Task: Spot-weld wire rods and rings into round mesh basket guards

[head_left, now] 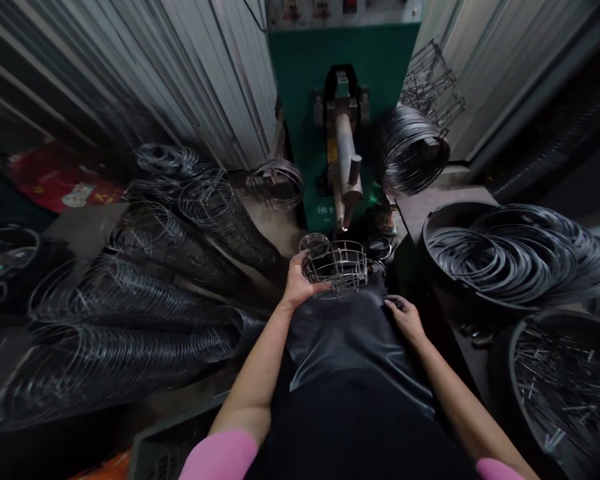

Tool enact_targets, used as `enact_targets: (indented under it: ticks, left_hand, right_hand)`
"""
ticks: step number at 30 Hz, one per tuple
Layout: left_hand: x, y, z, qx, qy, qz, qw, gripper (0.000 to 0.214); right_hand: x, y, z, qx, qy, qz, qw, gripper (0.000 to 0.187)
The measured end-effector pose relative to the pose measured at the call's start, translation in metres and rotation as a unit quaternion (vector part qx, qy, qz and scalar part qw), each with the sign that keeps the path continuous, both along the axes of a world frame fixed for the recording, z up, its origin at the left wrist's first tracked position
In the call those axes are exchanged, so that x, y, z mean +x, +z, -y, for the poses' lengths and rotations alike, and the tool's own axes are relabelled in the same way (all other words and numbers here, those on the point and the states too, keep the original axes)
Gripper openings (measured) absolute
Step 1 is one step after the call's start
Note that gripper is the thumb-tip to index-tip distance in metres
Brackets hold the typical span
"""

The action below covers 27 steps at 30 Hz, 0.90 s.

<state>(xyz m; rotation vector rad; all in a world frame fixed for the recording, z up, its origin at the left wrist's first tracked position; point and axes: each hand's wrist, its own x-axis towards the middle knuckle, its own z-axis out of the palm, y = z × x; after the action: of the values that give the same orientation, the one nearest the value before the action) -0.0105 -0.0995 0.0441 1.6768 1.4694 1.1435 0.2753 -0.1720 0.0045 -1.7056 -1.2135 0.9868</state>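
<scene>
My left hand (299, 283) is closed on the left side of a round wire basket (337, 270), its thumb along the near rim. The basket sits just beyond a black apron (340, 327) over my lap, below the tip of a metal machine arm (349, 173) with a small bright spot at its end. My right hand (404, 316) is beside the apron's right edge, apart from the basket. Its fingers are pinched together around something small and dark that I cannot make out.
A green machine (305, 67) stands ahead. Stacks of wire rings (145, 347) lie on the left. A tub of wire rings (490, 253) and a tub of short wire pieces (570, 387) are on the right. A wire coil (410, 150) hangs beside the machine.
</scene>
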Motion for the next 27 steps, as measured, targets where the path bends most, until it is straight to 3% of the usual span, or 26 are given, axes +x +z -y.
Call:
enact_targets:
  ticks: [2,5,8,10,13,17,22,27]
  left_hand:
    - [0.01,0.019,0.004,0.036,0.022,-0.089,0.995,0.096]
    - [0.027,0.046,0.007,0.071,0.033,-0.192,0.978,0.094]
    - [0.041,0.061,0.011,0.097,0.023,-0.241,0.965,0.092]
    - [0.047,0.064,0.014,0.108,0.014,-0.258,0.96,0.09]
    - [0.051,0.063,0.017,0.109,0.004,-0.28,0.954,0.088]
    - [0.052,0.065,0.019,0.072,-0.007,-0.308,0.949,0.086]
    - [0.047,0.07,0.015,0.024,-0.027,-0.297,0.954,0.087]
    - [0.042,0.068,0.004,0.009,-0.048,-0.284,0.958,0.09]
  right_hand:
    - [-0.005,0.03,-0.002,0.022,0.086,0.027,0.996,0.03]
    - [-0.02,0.084,-0.013,0.076,0.22,0.1,0.967,0.023]
    - [-0.038,0.122,-0.031,0.082,0.256,0.204,0.941,0.025]
    - [-0.05,0.134,-0.042,0.069,0.249,0.269,0.928,0.025]
    - [-0.066,0.132,-0.051,0.063,0.22,0.33,0.916,0.024]
    - [-0.076,0.11,-0.05,0.103,0.185,0.344,0.915,0.023]
    - [-0.065,0.091,-0.05,0.218,0.308,0.22,0.9,0.022]
    - [-0.055,0.095,-0.06,0.219,0.378,0.222,0.871,0.03]
